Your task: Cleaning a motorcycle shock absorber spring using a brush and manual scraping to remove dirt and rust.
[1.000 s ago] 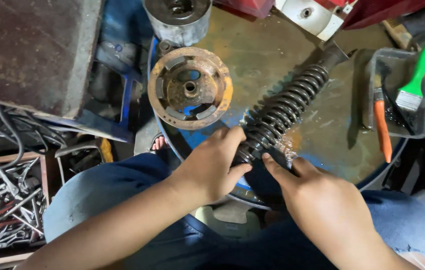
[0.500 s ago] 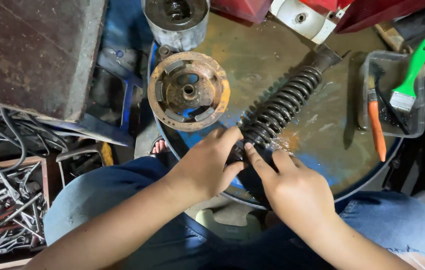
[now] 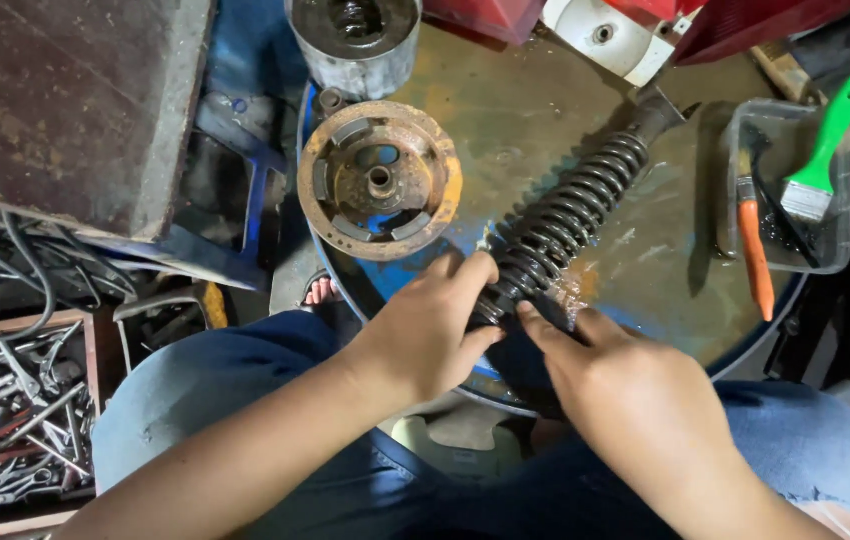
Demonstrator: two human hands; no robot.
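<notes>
- Head view, far left first: a wooden tray of loose metal tools point(image 3: 5, 420) sits low by the person's knee, with a tangle of dark cables point(image 3: 15, 270) just above it.
- Up top, a dark, worn slab point(image 3: 65, 100) fills the left corner, and a blue metal frame point(image 3: 245, 170) shows beside it.
- Moving in, a rusty round hub point(image 3: 380, 180) lies flat on the round bench point(image 3: 645, 270), near its left rim; a grey metal cylinder point(image 3: 355, 40) stands just behind it.
- Now the left hand point(image 3: 425, 330): fingers curled and closed around the lower end of the black coil-spring shock absorber point(image 3: 570, 215), thumb side up against the coils.
- The shock absorber lies tilted across the bench, its lower end at the near rim under both hands and its upper end pointing away to the right, toward a white and red part point(image 3: 625, 30).
- Right hand point(image 3: 635, 400) next: palm down, fingers pressed together and pinching the same lower end from the other side, fingertips touching the coils just beside the left hand.
- Blue jeans point(image 3: 205, 400) show under both forearms.
- Far right, a clear plastic tray point(image 3: 835, 250) holds a green-handled brush point(image 3: 820, 160) and an orange-handled tool point(image 3: 753, 250), well apart from the hands.
</notes>
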